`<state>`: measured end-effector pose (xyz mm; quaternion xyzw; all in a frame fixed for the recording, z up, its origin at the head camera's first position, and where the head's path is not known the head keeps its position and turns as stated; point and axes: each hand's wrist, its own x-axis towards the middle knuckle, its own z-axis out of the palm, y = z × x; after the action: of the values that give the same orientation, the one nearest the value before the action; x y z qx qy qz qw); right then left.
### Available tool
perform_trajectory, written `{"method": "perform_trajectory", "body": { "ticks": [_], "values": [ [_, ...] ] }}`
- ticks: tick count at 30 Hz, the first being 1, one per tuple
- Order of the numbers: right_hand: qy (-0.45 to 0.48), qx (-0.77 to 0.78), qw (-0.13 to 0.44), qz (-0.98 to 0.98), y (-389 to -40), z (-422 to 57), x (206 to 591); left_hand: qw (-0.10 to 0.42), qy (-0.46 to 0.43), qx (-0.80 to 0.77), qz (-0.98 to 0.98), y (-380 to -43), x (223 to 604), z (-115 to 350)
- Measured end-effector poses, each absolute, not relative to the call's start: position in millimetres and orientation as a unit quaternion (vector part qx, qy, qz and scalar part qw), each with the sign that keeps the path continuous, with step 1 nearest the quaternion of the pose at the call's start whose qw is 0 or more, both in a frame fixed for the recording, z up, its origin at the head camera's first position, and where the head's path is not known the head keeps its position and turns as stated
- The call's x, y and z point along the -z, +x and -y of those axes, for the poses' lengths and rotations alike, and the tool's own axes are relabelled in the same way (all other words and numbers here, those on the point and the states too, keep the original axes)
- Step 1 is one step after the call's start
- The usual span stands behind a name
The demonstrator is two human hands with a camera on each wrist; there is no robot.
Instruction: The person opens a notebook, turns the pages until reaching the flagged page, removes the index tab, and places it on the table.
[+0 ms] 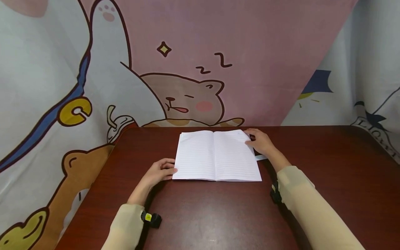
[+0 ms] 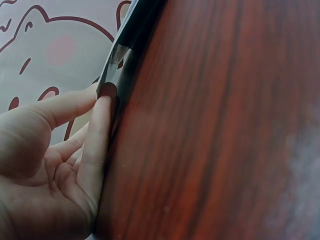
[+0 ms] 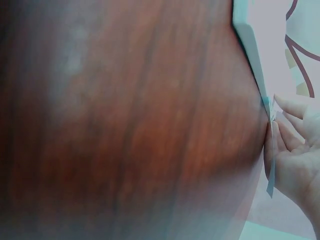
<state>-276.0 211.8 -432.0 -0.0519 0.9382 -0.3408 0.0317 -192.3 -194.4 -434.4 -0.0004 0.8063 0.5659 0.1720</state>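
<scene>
While the open notebook (image 1: 195,156) lies mid-frame, the left hand (image 1: 157,173) pinches its lower-left edge and the right hand (image 1: 262,141) its upper-right edge, thumbs and fingers barely apart, presumably to keep the spread flat.

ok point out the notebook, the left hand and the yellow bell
Notebook (image 1: 214,156): head view, centre fold
Left hand (image 1: 158,172): head view, middle of hand
Yellow bell (image 1: 66,112): head view, left of its hole
</scene>
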Motion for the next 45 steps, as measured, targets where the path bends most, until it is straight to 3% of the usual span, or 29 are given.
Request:
{"method": "perform_trajectory", "body": {
  "ticks": [8,21,45],
  "values": [
    [-0.053,0.351,0.027,-0.935,-276.5,-210.6,433.1,0.171,0.003,-0.568,-0.805,-193.3,436.4,195.5],
    [-0.057,0.376,-0.028,-0.925,-277.2,-213.3,433.4,0.16,0.005,-0.572,-0.804,-195.1,439.7,193.3],
    [-0.003,0.412,-0.031,-0.911,-280.7,-213.0,433.5,0.161,0.012,-0.573,-0.803,-193.9,439.1,195.2]
  ]
}}
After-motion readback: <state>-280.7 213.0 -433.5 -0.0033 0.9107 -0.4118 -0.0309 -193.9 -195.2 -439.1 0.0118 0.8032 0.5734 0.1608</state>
